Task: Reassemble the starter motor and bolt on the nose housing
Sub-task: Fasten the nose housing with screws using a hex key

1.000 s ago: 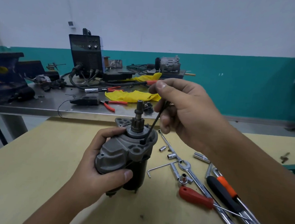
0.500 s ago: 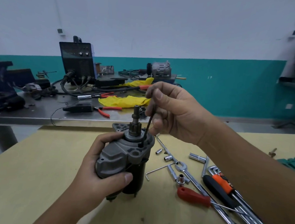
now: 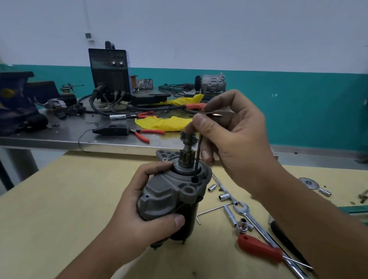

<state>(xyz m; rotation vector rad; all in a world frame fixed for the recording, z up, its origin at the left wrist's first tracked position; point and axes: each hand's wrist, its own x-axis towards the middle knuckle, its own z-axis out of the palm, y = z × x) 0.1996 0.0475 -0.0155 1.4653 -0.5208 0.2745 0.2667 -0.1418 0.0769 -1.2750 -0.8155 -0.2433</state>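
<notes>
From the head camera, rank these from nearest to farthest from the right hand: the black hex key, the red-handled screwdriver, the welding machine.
1. Black hex key: pinched in the right hand.
2. Red-handled screwdriver: on the wooden table, below that hand.
3. Welding machine: on the far metal bench, upper left.

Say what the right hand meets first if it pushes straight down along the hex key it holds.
The right hand would likely first meet the starter motor: the black hex key already sits in a hole in its grey top.
</notes>
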